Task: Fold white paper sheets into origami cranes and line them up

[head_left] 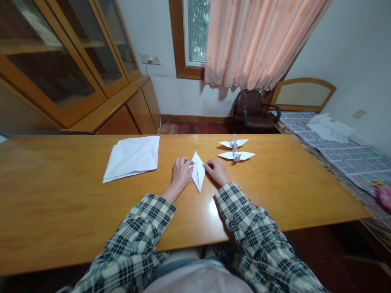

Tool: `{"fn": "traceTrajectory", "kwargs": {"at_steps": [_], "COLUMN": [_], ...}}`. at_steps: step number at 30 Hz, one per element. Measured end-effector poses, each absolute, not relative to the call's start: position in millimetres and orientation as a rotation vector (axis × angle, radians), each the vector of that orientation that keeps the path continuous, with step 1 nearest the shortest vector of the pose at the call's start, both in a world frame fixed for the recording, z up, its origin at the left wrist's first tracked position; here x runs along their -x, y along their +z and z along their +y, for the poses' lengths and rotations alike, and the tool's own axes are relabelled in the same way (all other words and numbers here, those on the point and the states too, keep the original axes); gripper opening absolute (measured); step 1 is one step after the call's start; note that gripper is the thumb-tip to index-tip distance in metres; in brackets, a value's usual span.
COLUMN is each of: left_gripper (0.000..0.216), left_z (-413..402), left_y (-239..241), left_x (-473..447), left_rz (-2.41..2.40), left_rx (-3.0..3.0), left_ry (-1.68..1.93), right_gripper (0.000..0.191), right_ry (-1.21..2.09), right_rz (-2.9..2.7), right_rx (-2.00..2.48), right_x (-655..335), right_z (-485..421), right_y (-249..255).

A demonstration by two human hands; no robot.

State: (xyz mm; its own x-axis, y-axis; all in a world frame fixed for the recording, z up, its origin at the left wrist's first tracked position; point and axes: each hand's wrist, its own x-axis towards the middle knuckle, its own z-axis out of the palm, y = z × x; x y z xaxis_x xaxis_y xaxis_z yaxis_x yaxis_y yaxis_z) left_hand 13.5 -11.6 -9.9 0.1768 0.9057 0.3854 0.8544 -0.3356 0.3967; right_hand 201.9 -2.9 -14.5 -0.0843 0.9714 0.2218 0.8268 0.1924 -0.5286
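Polished wood forms the tabletop (61,203) in the head view. On it, a folded white paper diamond (199,177) lies between the left hand (181,171) and right hand (217,171), their fingers pinching its side corners. Crisp creases call for matched edges and firm, even pressure. No brand or writing is readable.

Home bedroom, bed (330,140), pink curtain (250,44), glazed cabinet (82,61)
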Motion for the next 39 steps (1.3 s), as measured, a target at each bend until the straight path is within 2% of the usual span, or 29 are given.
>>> {"fn": "traceTrajectory", "kwargs": {"at_steps": [10,18,27,35,39], "left_gripper": [0.026,0.049,0.05,0.04,0.051], "left_z": [-10.9,-6.4,-3.1,-5.8,-7.7], "left_y": [-9.1,-21.1,-26.1,-14.4,-16.1], "left_x": [-15.6,-15.8,-15.2,-17.8,-18.6], "left_rz": [1.638,1.539,1.523,1.559,1.557], "left_rx": [-2.419,-2.446,-2.464,-2.29,-2.378], "left_ry": [0.827,0.703,0.558,0.742,0.669], "right_gripper": [0.022,0.011,0.015,0.017,0.017], "right_ry": [0.38,0.42,0.438,0.441,0.442], "right_rz": [-1.939,-1.941,-1.98,-1.989,-1.991], "right_rx": [1.691,1.666,1.613,1.6,1.598], "right_x": [-201.0,-201.7,-203.6,-203.2,-202.7], "right_z": [-3.0,-3.3,-2.4,-3.8,-4.3], "right_y": [-12.8,-11.4,-14.8,-12.3,-11.2]}}
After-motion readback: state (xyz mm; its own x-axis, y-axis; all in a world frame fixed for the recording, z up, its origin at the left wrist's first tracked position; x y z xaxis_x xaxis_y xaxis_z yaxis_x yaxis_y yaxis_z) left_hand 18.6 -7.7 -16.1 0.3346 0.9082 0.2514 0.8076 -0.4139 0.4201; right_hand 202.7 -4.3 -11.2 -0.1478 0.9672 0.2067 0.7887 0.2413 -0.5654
